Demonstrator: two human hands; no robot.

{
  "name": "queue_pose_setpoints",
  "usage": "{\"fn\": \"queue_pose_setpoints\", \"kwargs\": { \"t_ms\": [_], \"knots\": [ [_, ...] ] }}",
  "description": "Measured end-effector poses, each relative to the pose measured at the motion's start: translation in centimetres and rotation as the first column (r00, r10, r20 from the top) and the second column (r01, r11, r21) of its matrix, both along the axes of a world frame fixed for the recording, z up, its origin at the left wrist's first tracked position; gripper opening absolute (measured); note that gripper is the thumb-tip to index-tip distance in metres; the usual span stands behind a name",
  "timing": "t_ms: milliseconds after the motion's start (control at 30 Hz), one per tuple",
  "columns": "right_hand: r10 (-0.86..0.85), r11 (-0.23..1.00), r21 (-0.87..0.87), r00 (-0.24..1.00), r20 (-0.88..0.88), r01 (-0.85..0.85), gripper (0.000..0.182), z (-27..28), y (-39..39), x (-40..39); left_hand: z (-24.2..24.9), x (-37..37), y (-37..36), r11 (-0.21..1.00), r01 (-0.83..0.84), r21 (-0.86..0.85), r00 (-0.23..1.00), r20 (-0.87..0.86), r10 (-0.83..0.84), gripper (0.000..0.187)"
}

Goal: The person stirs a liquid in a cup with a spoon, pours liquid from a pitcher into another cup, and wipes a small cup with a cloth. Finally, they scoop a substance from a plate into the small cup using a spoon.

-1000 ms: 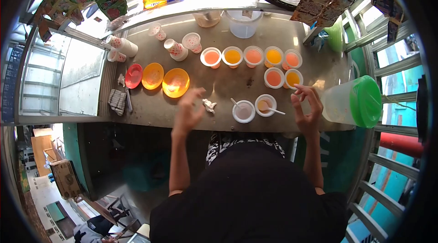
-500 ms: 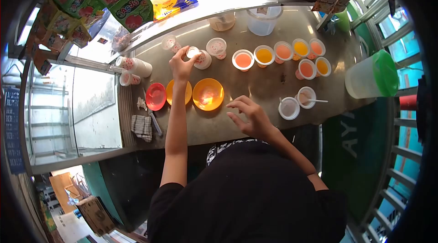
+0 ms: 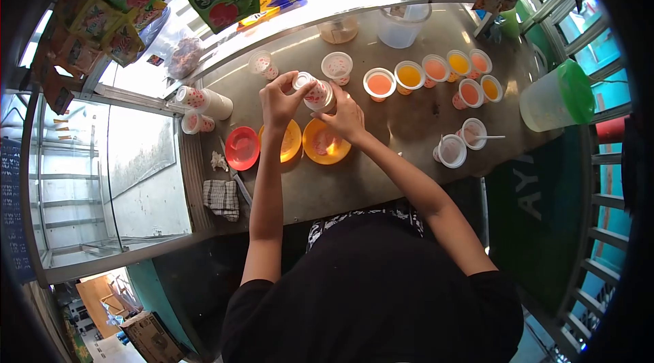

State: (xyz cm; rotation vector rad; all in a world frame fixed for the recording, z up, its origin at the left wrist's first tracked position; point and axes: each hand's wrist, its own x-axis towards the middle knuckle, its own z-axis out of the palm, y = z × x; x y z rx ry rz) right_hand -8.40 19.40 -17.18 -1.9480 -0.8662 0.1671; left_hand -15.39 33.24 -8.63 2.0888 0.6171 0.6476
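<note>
While both hands meet over the steel counter (image 3: 354,179), the biggest item nearby is the clear pitcher w/ green lid (image 3: 555,99), lying on its side at the counter's right end, well apart from the hands. Next in size: two clear tubs (image 3: 402,28) at the back edge, then three plastic plates in a row – red plate (image 3: 242,148), yellow plate (image 3: 291,141) partly under the left wrist, orange plate (image 3: 327,144) partly under the right hand. A checked cloth (image 3: 222,198) lies at the front left edge. Filled cups (image 3: 436,70) of orange & yellow drink stand in two rows to the right; two white cups w/ spoons (image 3: 462,141) sit nearer the front. Spare dotted cups (image 3: 197,99) lie on their sides at far left.

Left hand (image 3: 278,101) is closed on the dotted paper cup stack (image 3: 312,90), fingers pinching its rim end. Right hand (image 3: 346,114) wraps the other end, also gripping. Stack is tilted, held just above the yellow & orange plates, lifted clear of the counter.
</note>
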Motion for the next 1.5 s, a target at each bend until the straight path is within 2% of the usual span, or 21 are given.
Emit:
{"fn": "queue_pose_setpoints", "kwargs": {
  "t_ms": [67, 167, 300, 400, 467, 567, 600, 667, 700, 767, 1033, 1100, 1133, 1200, 1267, 1333, 1467, 1500],
  "knots": [
    [-0.021, 0.999, -0.039, 0.998, -0.055, 0.019, 0.084, 0.1, 0.6, 0.2, 0.3, -0.3, 0.0, 0.999, 0.005, -0.032, 1.000, 0.000, -0.005, 0.044],
    [-0.019, 0.999, -0.032, 1.000, -0.017, 0.019, 0.078, -0.1, 1.2, 0.4, 0.8, -0.8, 0.2, 0.999, -0.034, 0.001, 0.999, -0.005, 0.034, 0.045],
    [-0.032, 0.996, -0.078, 0.999, 0.027, 0.034, 0.076, -1.7, 2.7, 0.5, 0.8, -1.2, 0.2, 0.990, -0.134, 0.053, 0.991, 0.002, 0.134, 0.046],
    [-0.007, 1.000, -0.022, 1.000, -0.018, 0.006, 0.083, -3.6, 3.2, 0.9, 1.0, -1.4, 1.1, 0.982, -0.186, 0.024, 0.981, 0.063, 0.185, 0.047],
    [-0.021, 0.956, -0.292, 0.998, -0.060, 0.002, 0.084, -1.6, 3.0, 0.9, 1.8, -1.8, 1.5, 0.977, -0.212, -0.017, 0.970, 0.115, 0.212, 0.047],
    [0.001, 0.935, -0.354, 0.999, -0.045, -0.017, 0.085, -0.8, 3.2, 1.1, 2.2, -2.1, 1.7, 0.975, -0.217, -0.036, 0.967, 0.129, 0.220, 0.046],
    [0.001, 0.934, -0.357, 0.999, -0.047, -0.018, 0.085, -1.0, 3.2, 0.9, 2.3, -2.2, 1.6, 0.976, -0.214, -0.035, 0.967, 0.133, 0.217, 0.046],
    [-0.076, 0.994, -0.077, 0.996, 0.051, 0.080, 0.085, -1.4, 2.9, 0.6, 0.8, -2.1, 2.1, 0.977, -0.214, -0.010, 0.969, 0.124, 0.214, 0.046],
    [-0.078, 0.994, -0.078, 0.996, 0.052, 0.082, 0.085, -0.8, 2.8, 0.6, 0.5, -1.9, 2.1, 0.977, -0.212, 0.016, 0.971, 0.115, 0.209, 0.046],
    [0.022, 0.999, 0.039, 0.999, 0.048, -0.024, 0.091, 0.4, 2.3, 0.5, 0.0, -1.6, 1.9, 0.982, -0.191, -0.007, 0.976, 0.105, 0.190, 0.046],
    [-0.010, 0.999, 0.038, 1.000, 0.006, 0.010, 0.080, -0.5, 3.0, 0.9, 0.7, -0.5, 1.2, 0.989, -0.144, 0.025, 0.990, 0.013, 0.144, 0.045],
    [-0.006, 0.999, 0.038, 1.000, 0.010, 0.005, 0.078, -0.5, 2.9, 0.9, 0.9, -0.5, 1.1, 0.992, -0.118, 0.043, 0.991, -0.059, 0.121, 0.044],
    [0.002, 1.000, -0.003, 1.000, -0.001, -0.002, 0.076, -0.3, 2.7, 0.9, 0.6, -0.5, 1.0, 0.992, -0.118, 0.042, 0.991, -0.060, 0.121, 0.044],
    [0.011, 0.999, -0.045, 1.000, -0.012, -0.012, 0.074, -0.3, 2.5, 0.9, 0.0, -0.5, 0.9, 0.994, -0.091, 0.067, 0.996, -0.017, 0.092, 0.044],
    [0.026, 0.986, -0.164, 1.000, -0.017, -0.029, 0.074, -0.5, 2.5, 1.1, 0.0, -0.3, 1.0, 0.991, -0.097, 0.091, 0.995, 0.026, 0.095, 0.045],
    [0.045, 0.982, -0.184, 0.999, -0.026, -0.049, 0.075, -1.5, 2.3, 1.3, 1.0, -0.2, 1.1, 0.988, -0.101, 0.116, 0.993, 0.068, 0.093, 0.045],
    [0.039, 0.966, -0.256, 0.999, 0.006, -0.036, 0.079, -1.9, 2.4, 1.3, 3.9, -1.2, 1.6, 0.995, -0.033, 0.092, 0.998, 0.055, 0.028, 0.047],
    [0.037, 0.966, -0.256, 0.999, 0.006, -0.035, 0.079, -1.5, 2.2, 1.2, 4.7, -1.7, 1.5, 0.999, -0.049, 0.016, 0.992, 0.117, 0.046, 0.048]
  ]
}}
